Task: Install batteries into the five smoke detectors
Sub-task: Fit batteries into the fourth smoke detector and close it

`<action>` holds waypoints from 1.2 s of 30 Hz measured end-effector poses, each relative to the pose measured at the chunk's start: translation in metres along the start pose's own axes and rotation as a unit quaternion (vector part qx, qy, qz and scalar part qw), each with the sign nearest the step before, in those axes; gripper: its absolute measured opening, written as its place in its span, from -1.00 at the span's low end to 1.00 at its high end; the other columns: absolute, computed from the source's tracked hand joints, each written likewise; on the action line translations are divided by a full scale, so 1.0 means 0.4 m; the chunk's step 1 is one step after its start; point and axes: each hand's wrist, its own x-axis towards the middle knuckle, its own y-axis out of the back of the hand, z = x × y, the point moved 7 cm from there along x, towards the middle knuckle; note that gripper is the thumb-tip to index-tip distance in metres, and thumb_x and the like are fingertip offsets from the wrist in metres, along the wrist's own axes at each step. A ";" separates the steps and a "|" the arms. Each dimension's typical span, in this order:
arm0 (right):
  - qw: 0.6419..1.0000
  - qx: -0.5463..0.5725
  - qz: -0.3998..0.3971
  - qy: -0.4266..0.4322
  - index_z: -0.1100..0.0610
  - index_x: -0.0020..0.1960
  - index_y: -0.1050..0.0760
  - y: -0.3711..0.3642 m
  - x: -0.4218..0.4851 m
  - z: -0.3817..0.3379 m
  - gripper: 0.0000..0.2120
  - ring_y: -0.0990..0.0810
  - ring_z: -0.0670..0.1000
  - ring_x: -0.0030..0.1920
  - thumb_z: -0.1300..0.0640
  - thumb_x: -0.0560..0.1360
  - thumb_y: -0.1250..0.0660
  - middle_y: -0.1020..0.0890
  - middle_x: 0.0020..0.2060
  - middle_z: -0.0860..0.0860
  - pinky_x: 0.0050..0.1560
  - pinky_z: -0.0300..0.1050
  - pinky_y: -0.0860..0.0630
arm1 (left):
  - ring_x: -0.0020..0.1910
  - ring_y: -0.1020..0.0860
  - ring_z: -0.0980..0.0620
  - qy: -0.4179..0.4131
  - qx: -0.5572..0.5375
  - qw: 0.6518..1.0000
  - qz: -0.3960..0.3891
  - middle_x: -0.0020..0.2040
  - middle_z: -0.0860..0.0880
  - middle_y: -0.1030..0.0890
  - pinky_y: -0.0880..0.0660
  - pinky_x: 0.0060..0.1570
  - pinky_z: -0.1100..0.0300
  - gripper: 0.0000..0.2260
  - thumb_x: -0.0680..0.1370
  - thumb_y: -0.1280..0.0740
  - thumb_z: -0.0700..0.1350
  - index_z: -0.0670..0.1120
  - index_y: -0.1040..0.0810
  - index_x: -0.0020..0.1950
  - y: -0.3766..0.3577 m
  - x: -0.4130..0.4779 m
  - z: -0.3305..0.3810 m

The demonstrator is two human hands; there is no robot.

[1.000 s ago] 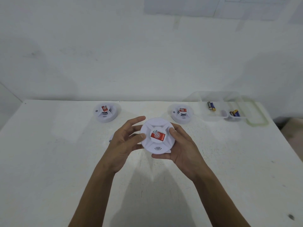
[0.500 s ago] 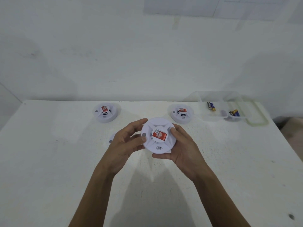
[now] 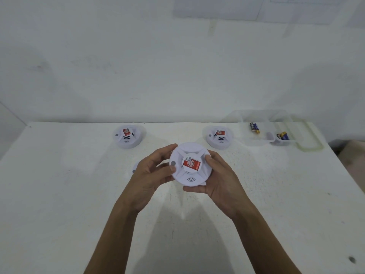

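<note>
A round white smoke detector (image 3: 190,165) with a red label on its middle is held above the table, face towards me. My left hand (image 3: 152,173) grips its left rim, thumb on the front edge. My right hand (image 3: 219,178) cups its right rim and underside. Two more white detectors lie on the table farther back, one at the left (image 3: 128,136) and one at the right (image 3: 219,137). A white part (image 3: 135,167) peeks out from behind my left hand. Batteries (image 3: 254,127) lie in a clear tray (image 3: 262,142) at the back right, with more batteries (image 3: 283,136) in its right compartment.
The white table (image 3: 59,194) ends at a white wall behind. A clear lid with a greenish rim (image 3: 310,143) lies beside the tray. A dark spot (image 3: 352,259) marks the table near the front right.
My left hand has closed in on the detector's left rim, and the detector has turned a little in my hands. The rest has stayed put.
</note>
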 end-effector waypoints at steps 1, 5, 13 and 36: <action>1.000 -0.001 0.001 -0.001 0.25 0.37 -0.34 -0.001 0.001 0.000 -0.52 -0.56 0.31 0.18 0.06 0.51 -0.23 -0.52 0.25 0.24 -0.11 0.23 -0.60 | 0.17 -0.58 -0.02 0.000 0.001 1.000 0.001 0.18 0.05 -0.61 -0.58 -0.02 0.14 -0.65 0.53 -0.29 -0.26 -0.01 -0.49 0.29 0.001 -0.001 0.001; 1.000 -0.002 0.004 -0.001 0.25 0.36 -0.34 -0.007 -0.001 0.001 -0.55 -0.55 0.31 0.18 0.07 0.53 -0.21 -0.52 0.25 0.24 -0.12 0.22 -0.60 | 0.16 -0.58 0.01 -0.002 -0.007 1.000 -0.008 0.17 0.06 -0.62 -0.56 -0.07 0.20 -0.64 0.48 -0.32 -0.18 0.01 -0.50 0.28 0.002 -0.005 0.006; 1.000 -0.017 0.006 0.006 0.24 0.37 -0.35 -0.017 0.003 0.007 -0.57 -0.55 0.31 0.19 0.08 0.56 -0.25 -0.52 0.25 0.23 -0.06 0.28 -0.58 | 0.17 -0.58 -0.03 -0.004 -0.021 1.000 -0.018 0.20 0.02 -0.61 -0.56 -0.06 0.19 -0.62 0.47 -0.33 -0.17 0.00 -0.50 0.28 0.012 -0.007 0.011; 0.994 -0.096 0.049 0.021 0.21 0.22 -0.48 -0.021 -0.017 -0.009 -0.64 -0.64 0.20 0.05 0.10 0.46 -0.29 -0.61 0.12 0.17 -0.12 0.15 -0.63 | 0.13 -0.60 0.00 -0.012 0.012 1.000 -0.004 0.16 0.05 -0.63 -0.57 -0.08 0.21 -0.65 0.48 -0.33 -0.19 0.00 -0.52 0.26 0.040 -0.024 0.024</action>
